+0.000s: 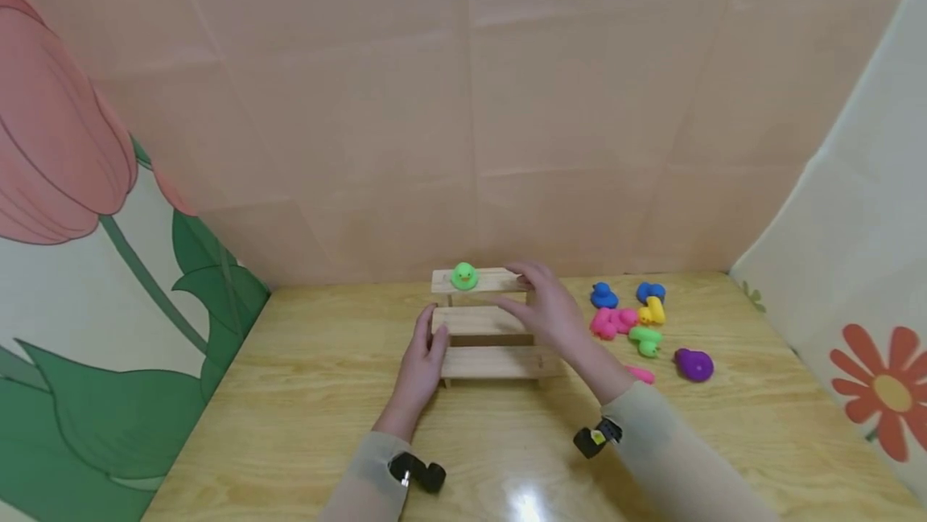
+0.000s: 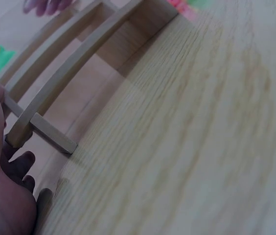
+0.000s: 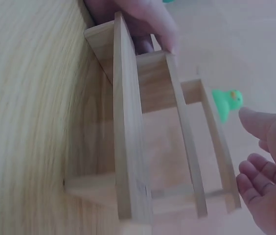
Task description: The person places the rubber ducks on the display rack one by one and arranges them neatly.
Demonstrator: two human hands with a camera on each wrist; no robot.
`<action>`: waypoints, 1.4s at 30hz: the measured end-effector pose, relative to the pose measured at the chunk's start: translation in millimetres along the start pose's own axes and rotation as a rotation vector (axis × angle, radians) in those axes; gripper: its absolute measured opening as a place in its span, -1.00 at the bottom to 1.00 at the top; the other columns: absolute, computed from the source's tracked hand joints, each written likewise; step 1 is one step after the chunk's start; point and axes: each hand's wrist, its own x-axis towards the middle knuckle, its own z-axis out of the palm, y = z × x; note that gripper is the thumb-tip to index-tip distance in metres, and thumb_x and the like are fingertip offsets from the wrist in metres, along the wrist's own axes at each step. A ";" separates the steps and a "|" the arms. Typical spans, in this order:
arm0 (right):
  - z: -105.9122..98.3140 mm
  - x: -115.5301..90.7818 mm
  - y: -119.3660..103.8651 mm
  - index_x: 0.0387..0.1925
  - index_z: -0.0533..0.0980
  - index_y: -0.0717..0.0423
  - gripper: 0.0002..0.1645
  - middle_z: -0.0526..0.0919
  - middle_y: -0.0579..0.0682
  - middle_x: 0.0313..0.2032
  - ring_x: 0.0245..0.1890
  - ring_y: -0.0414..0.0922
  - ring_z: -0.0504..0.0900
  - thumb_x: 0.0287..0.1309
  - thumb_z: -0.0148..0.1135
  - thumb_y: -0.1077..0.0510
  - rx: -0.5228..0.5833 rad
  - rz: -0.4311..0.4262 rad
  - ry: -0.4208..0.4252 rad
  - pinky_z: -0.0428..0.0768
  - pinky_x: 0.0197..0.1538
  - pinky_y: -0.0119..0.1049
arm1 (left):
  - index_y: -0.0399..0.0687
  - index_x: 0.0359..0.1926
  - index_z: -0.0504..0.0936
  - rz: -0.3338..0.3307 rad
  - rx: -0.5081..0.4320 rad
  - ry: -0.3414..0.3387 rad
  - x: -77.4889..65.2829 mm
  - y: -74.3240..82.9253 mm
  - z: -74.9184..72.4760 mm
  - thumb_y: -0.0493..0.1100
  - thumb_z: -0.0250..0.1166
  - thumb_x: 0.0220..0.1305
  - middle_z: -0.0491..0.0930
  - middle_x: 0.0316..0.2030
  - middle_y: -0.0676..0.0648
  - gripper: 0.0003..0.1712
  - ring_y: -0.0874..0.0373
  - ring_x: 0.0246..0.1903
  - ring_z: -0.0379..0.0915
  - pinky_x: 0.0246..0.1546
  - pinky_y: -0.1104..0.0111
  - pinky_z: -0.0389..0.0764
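A small three-step wooden stand [image 1: 487,321] sits on the table. On the left end of its top step is a green rubber duck [image 1: 465,276], its bill toward me in the head view. My left hand [image 1: 422,359] grips the stand's left side, thumb at the middle step and fingers behind. Over the right end of the upper steps is my right hand [image 1: 548,309], thumb and fingers spread apart. The right wrist view shows that hand [image 3: 270,171] with nothing in it, beside the top step and near the green duck [image 3: 226,104].
Right of the stand lie several more rubber ducks: blue [image 1: 603,295], pink [image 1: 614,322], yellow [image 1: 653,310], green [image 1: 646,341] and purple [image 1: 694,365]. A pink piece [image 1: 641,375] shows partly behind my right forearm. A pinkish backdrop [image 1: 463,104] rises behind the table.
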 end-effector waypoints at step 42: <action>-86.6 -90.1 64.5 0.49 0.52 0.20 -0.25 0.64 0.27 0.33 0.31 0.32 0.61 0.46 0.53 -0.05 -0.204 0.072 -0.012 0.61 0.29 0.39 | 0.51 0.74 0.11 -0.026 -0.022 -0.003 -0.4 3.0 0.4 0.37 0.00 0.74 0.21 0.70 0.02 -0.29 -0.09 0.61 0.21 0.59 -0.09 0.32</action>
